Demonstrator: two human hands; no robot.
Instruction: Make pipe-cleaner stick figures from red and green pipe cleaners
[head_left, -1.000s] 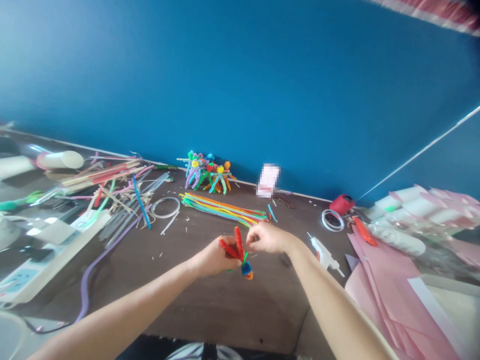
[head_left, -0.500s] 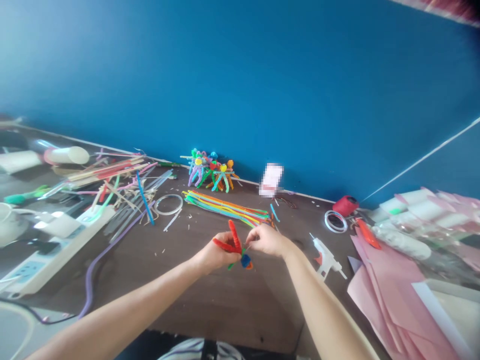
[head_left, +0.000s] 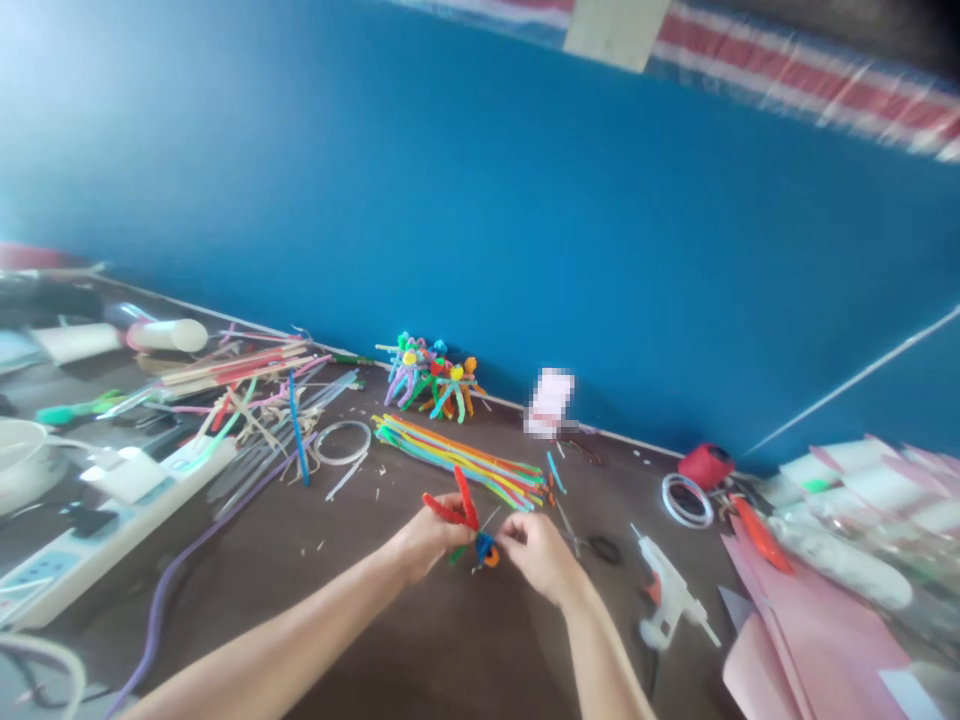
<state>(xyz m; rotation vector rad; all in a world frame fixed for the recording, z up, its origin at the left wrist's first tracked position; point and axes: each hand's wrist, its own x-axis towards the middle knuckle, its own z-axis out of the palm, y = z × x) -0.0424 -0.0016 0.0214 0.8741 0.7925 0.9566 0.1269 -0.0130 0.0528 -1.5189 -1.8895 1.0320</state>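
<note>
- Our left hand [head_left: 426, 537] is curled closed, pinching the pipe-cleaner figure [head_left: 459, 511] just below its two red arms.
- Our right hand [head_left: 537, 556] has its fingertips drawn together at the figure's blue-and-orange ball [head_left: 486, 549]. The hand hides part of its grip, so we cannot tell exactly which strand it pinches.
- The figure sits between our hands, held above the brown desk [head_left: 439, 645], with a green strand [head_left: 457, 555] showing below the red pieces.
- A bundle of pipe cleaners [head_left: 459, 463] lies straight ahead of our hands, and beyond it a cluster of finished figures [head_left: 433, 383] stands against the blue wall [head_left: 480, 210].
- A blurred card [head_left: 550, 402] leans by the wall, right of the cluster.
- To our right lie a black ring [head_left: 604, 549], a glue gun [head_left: 667, 595], a clear tape ring [head_left: 686, 501] and a red spool [head_left: 705, 466].
- Pink paper [head_left: 821, 655] is stacked at the right edge, near a plastic bag [head_left: 840, 560].
- To our left are a loose clear ring [head_left: 342, 443], a blue stick [head_left: 298, 440], a purple pipe cleaner [head_left: 187, 562] and a white power strip [head_left: 142, 487].
</note>
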